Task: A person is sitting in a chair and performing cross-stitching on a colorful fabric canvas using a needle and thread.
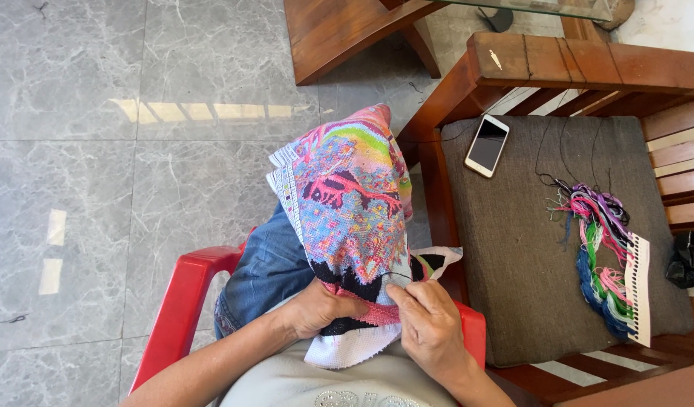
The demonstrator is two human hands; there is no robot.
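Cross-stitch cloth, many-coloured, draped over the lap in the red chair: left hand bunched closed on its near edge, right hand pinching black thread; best drawn gently, cloth held taut.

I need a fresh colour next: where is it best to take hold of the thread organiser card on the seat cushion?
Take the thread card by its bare white right-hand edge, coming from the right. The skeins hang off its left side, so that edge is free and flat.
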